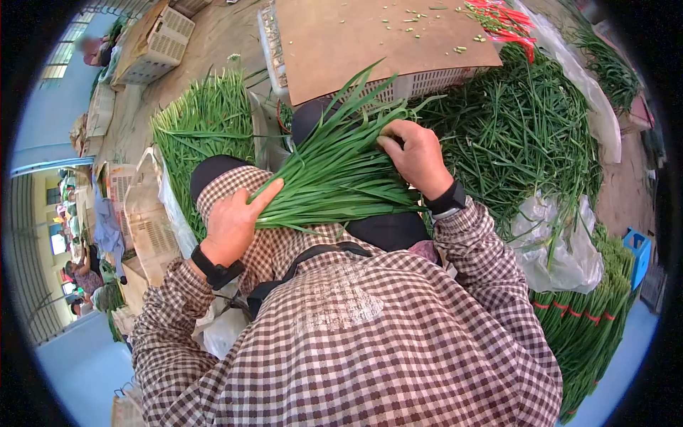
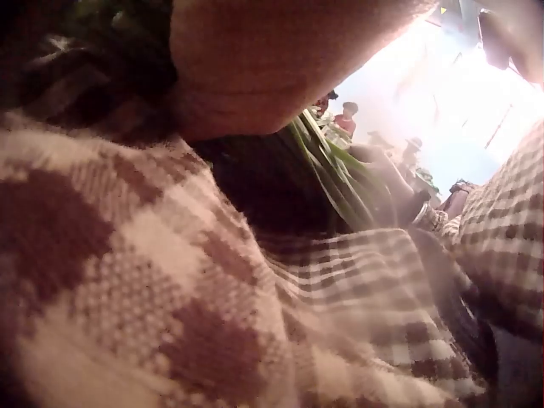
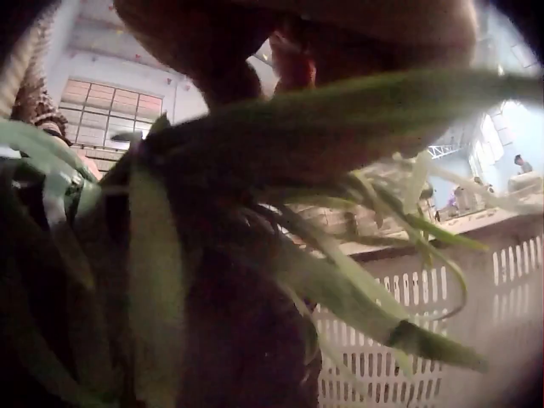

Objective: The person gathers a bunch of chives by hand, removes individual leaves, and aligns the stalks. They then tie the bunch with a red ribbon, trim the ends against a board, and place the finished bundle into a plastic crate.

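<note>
A bunch of long green leafy stalks [image 1: 334, 171] lies across the person's lap in the head view. At its left end the left hand [image 1: 238, 217] grips the bunch, the index finger stretched along it. The right hand [image 1: 416, 156] pinches leaves at the upper right side of the bunch, thumb and fingers together. Close up in the right wrist view, leaves [image 3: 340, 280] hang below the right hand [image 3: 340, 51]. Part of the left hand [image 2: 255, 68] fills the top of the left wrist view, with stalks [image 2: 331, 170] beyond; its fingertips are hidden there.
A brown board [image 1: 377, 43] on a crate lies ahead, with red ties [image 1: 509, 25] at its corner. Left stands a stack of stalks [image 1: 206, 117]; right, a loose leafy heap [image 1: 512, 128], a plastic bag [image 1: 558, 242], tied bundles [image 1: 583, 334] and a blue stool [image 1: 637, 256].
</note>
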`<state>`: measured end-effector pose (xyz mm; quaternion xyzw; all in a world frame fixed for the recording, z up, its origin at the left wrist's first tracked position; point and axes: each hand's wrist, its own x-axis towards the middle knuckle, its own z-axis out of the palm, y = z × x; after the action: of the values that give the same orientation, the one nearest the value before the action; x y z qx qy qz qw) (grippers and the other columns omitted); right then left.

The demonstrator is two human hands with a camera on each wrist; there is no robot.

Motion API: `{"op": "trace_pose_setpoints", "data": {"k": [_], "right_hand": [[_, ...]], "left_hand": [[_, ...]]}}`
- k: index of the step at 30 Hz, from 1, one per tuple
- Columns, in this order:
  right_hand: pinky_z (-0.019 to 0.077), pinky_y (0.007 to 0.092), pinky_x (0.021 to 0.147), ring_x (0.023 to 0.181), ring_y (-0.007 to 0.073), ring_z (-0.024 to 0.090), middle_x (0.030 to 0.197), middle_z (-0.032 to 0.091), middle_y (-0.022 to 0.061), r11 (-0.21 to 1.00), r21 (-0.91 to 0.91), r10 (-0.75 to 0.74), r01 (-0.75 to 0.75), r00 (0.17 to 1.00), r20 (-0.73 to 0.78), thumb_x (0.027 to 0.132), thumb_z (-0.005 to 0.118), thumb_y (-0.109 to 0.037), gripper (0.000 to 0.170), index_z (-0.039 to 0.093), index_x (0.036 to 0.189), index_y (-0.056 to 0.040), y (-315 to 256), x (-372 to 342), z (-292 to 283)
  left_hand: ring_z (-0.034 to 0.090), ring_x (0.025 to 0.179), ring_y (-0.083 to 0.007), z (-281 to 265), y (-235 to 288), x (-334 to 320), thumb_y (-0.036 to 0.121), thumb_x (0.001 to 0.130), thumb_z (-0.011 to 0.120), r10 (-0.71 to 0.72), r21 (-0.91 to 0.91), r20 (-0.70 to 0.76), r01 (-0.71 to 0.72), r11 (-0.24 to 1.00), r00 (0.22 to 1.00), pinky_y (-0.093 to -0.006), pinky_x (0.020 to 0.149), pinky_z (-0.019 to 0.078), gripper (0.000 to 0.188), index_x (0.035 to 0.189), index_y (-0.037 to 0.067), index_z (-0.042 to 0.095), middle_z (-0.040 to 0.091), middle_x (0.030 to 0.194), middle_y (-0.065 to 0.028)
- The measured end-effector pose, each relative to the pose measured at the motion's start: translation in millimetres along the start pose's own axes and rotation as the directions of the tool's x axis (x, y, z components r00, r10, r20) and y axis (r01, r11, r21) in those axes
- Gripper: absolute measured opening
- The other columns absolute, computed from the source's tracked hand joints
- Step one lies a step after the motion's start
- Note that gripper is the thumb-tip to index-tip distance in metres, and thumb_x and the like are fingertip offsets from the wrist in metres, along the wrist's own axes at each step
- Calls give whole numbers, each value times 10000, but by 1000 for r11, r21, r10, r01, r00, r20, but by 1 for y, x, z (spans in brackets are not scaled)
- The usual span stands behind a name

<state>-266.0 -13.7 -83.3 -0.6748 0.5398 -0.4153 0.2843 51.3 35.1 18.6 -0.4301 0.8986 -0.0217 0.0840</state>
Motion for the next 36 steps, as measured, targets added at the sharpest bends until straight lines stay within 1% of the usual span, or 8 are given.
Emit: {"op": "trace_pose_setpoints", "data": {"k": [3,8,12,16,21,26,31,36], "right_hand": [[448,258,542,593,101,569,654,631,62,971,237,49,-30,996,-71,792,641,-53,91,646,813,35,13,0,11],[480,289,604,614,157,576,735,652,67,633,673,602,-383,790,-117,794,640,-89,152,652,881,35,51,-7,-19],[502,352,719,758,285,631,885,656,168,937,-269,128,-222,936,-328,781,661,-92,236,637,991,14,54,-16,-57],[506,358,721,791,279,645,898,656,165,1000,13,18,-16,992,-129,757,681,-110,268,648,1008,-20,12,17,-58],[506,363,658,720,292,644,831,654,169,924,-361,-73,124,986,152,747,696,-167,217,682,917,-33,17,39,-17],[460,258,598,658,84,563,711,668,67,882,377,359,-284,922,-147,772,676,-121,186,670,815,60,55,36,-29],[495,343,638,690,278,646,758,671,152,971,-237,-81,-8,929,-361,771,653,-97,135,683,830,21,52,34,-56],[490,441,615,662,373,617,690,613,211,980,-199,20,24,976,216,794,643,-295,312,662,743,12,-25,53,-34]], "left_hand": [[517,567,-253,1,0,-1,-39,711,548,-8,4,-6,8,1000,1000,-385,513,421,725,1360,272,461,437,683,-90],[515,573,-248,4,-1,-2,-27,724,539,-4,20,-3,4,1000,1000,-382,526,424,706,1357,277,465,442,687,-88],[511,572,-247,4,-3,-4,-15,734,529,-5,16,-4,5,1000,1000,-379,528,421,693,1358,280,464,436,686,-85],[507,569,-248,1,-2,-1,-4,743,523,-3,37,-12,3,999,1000,-375,525,416,684,1360,284,461,432,692,-81],[505,570,-236,-4,-1,-2,20,757,519,-8,95,-18,9,995,1000,-365,524,413,679,1370,302,446,437,705,-70],[493,571,-234,-3,0,-6,22,750,523,-8,118,-39,12,993,999,-358,532,407,676,1366,293,455,429,704,-68],[483,585,-251,-6,-1,-5,-6,727,528,-3,90,-39,6,996,999,-368,537,400,683,1354,262,476,421,700,-82],[486,580,-225,-7,-3,-2,31,746,524,13,133,-43,-7,991,999,-351,537,399,668,1360,287,465,425,698,-62]]}}
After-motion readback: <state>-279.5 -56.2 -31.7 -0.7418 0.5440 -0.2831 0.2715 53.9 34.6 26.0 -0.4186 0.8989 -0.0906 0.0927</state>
